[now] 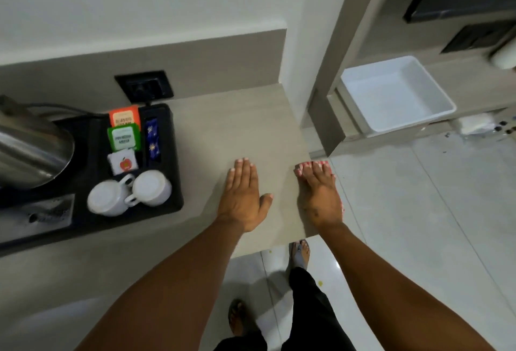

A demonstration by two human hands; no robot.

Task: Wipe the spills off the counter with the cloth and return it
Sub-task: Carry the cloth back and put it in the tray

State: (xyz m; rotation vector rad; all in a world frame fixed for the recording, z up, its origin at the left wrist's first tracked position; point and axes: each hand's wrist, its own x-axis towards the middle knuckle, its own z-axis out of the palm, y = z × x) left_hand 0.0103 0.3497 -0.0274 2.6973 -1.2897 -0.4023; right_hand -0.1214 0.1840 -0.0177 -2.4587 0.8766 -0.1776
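Observation:
The grey counter (pixel 231 127) runs along the wall and ends at its right edge. My left hand (pixel 243 197) lies flat on it, palm down, fingers together and thumb out. My right hand (pixel 319 194) rests palm down at the counter's right edge, its fingertips with pink nails spread. Neither hand holds anything. No cloth shows on the counter near the hands. A white crumpled thing (pixel 474 124) lies on a low shelf at the far right; I cannot tell whether it is the cloth. No spill is visible on the counter.
A black tray (pixel 173 155) on the counter's left holds a steel kettle (pixel 30 149), two upturned white cups (pixel 128 191) and several tea sachets (pixel 124 132). A wall socket (pixel 145 86) sits behind it. A white tub (pixel 396 96) stands on a low shelf to the right.

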